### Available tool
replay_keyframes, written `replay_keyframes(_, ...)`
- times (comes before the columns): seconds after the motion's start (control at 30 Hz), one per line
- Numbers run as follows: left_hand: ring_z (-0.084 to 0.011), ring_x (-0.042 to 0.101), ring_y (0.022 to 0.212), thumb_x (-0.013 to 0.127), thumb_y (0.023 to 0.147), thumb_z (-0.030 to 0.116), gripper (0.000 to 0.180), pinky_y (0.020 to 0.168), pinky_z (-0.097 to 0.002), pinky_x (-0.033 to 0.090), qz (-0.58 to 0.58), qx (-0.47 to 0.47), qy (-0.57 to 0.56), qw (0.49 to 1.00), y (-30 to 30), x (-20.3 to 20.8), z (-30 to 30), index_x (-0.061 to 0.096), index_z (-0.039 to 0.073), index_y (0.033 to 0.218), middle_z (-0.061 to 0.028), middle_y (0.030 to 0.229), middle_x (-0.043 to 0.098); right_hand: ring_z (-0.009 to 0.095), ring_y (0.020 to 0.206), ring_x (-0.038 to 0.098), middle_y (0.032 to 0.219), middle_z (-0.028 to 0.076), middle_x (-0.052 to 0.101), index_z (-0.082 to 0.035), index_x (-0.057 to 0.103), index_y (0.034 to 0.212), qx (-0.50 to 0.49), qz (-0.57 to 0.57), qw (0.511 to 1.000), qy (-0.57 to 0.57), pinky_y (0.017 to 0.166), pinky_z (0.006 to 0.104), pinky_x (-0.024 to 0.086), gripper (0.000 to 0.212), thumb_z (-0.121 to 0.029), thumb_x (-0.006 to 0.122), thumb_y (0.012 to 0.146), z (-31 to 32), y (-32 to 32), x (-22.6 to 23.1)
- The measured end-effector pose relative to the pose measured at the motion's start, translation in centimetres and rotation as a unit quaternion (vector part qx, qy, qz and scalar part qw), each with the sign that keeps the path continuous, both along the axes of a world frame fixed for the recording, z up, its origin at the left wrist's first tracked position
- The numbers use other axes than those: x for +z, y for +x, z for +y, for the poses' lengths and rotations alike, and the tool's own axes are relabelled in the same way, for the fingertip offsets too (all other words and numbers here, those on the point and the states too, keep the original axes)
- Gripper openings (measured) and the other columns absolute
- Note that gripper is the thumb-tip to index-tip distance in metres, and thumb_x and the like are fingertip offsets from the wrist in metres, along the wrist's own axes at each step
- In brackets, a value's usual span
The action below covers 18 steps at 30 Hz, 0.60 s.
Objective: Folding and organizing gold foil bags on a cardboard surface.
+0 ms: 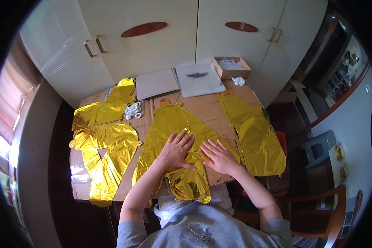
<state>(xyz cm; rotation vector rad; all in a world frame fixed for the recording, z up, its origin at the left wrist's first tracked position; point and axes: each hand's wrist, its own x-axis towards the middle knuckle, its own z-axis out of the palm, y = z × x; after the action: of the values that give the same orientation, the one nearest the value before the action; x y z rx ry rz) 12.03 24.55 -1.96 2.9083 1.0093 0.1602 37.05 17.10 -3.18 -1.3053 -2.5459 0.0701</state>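
Nearest the viewer, a person in a grey short-sleeved T-shirt (202, 231) faces a tabletop covered with brown corrugated cardboard (211, 111). To the right stands a brown wooden chair with a curved arm (341, 206). The bare left hand (177, 149) and bare right hand (220, 158) lie palm down, side by side and apart, over a large shiny gold foil sheet, wide below and narrow above (165, 126). On both hands the fingers are extended and grip nothing; the exact contact beneath the palms is hidden. The sheet occupies the middle of the tabletop; its crumpled lower end reaches past the near edge, and a small red mark shows at its narrow far end.

To the left, a shiny gold foil piece with an angular bend (120, 153) lies nearer than a second, elongated gold foil piece (107, 109). To the right rests a long gold foil panel (256, 140). Beyond the central sheet's left side sits a small heap of white rings (134, 110). Along the far edge follow a flat greyish-beige board (158, 82), a flat whitish sheet with a dark mark (200, 91) and an open light-brown box (237, 75). Behind rise glossy cream cabinet doors (153, 49).
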Motion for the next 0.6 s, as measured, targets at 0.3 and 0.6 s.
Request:
replay_keyframes(0.3, -0.0343, 0.024, 0.144, 0.060, 0.057, 0.086, 0.128, 0.116, -0.0528, 0.018, -0.022, -0.013, -0.011, 1.000, 0.5, 0.0, -2.1, 0.032, 0.002, 0.148, -0.0148, 0.152, 0.035, 0.026, 0.143, 0.030, 0.153, 0.009, 0.036, -0.010, 0.038, 0.146, -0.015, -0.042, 0.999, -0.022, 0.117, 0.0511, 0.018, 0.068, -0.053, 0.048, 0.094, -2.1, 0.1, 0.1)
replay_keyframes(0.6, -0.0326, 0.020, 0.146, 0.057, 0.058, 0.088, 0.127, 0.117, -0.0543, 0.016, -0.018, -0.007, -0.015, 1.000, 1.0, 0.4, -1.7, 0.030, 0.004, 0.149, -0.0117, 0.154, 0.031, 0.026, 0.142, 0.031, 0.152, 0.009, 0.037, -0.010, 0.040, 0.145, -0.026, -0.035, 0.999, -0.017, 0.116, 0.0528, 0.018, 0.068, -0.054, 0.048, 0.094, -3.2, 0.4, 0.2)
